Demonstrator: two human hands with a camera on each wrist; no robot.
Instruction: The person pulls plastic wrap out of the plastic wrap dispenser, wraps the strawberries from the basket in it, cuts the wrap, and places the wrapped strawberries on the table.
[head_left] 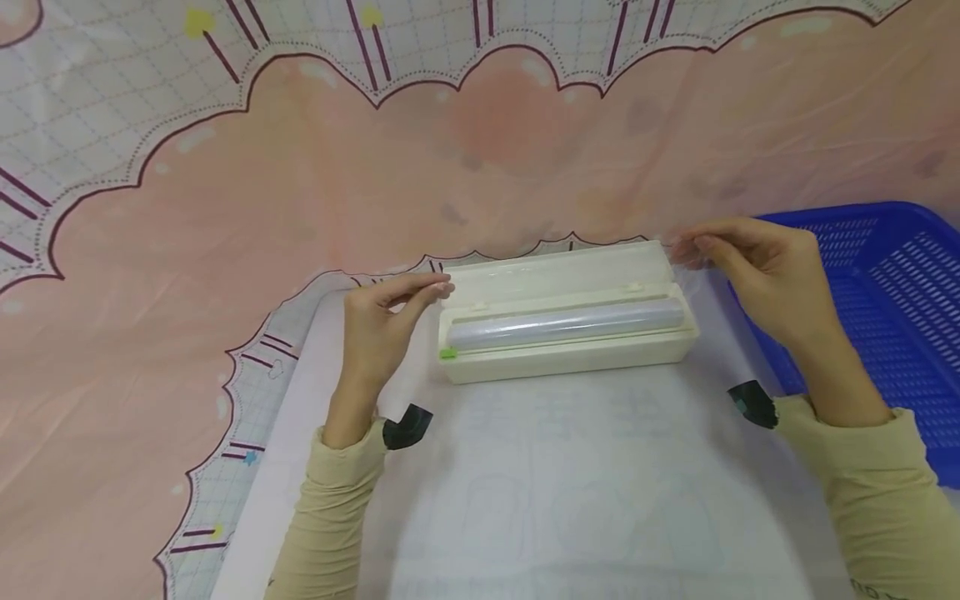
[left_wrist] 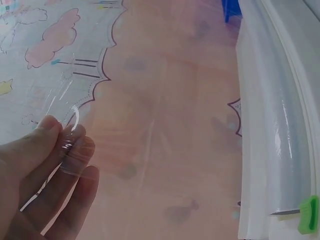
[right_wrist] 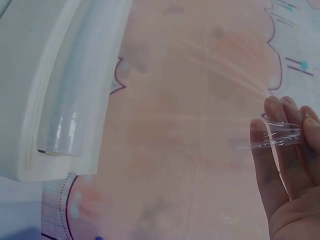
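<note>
Hands: two; the left hand (head_left: 378, 333) pinches film between thumb and fingertips, the right hand (head_left: 776, 271) likewise, thumb against fingers.
Clear film (right_wrist: 285, 135): one sheet, gathered at the fingertips of each hand and stretched between them; its outline is too faint to trace from the head view.
Box (head_left: 570, 362): one, cream, between the hands, its one lid (head_left: 555, 277) tipped back on the far side.
Roll (head_left: 566, 325): one, lying lengthwise in the box, apart from the fingers.
Green clip (head_left: 447, 353): one, at the box's left front corner.
Basket (head_left: 847, 292): one, blue, at the right; the right forearm hides part of it.
White sheet (head_left: 585, 492): one, under the box.
Patterned cloth (head_left: 375, 183): beyond.
</note>
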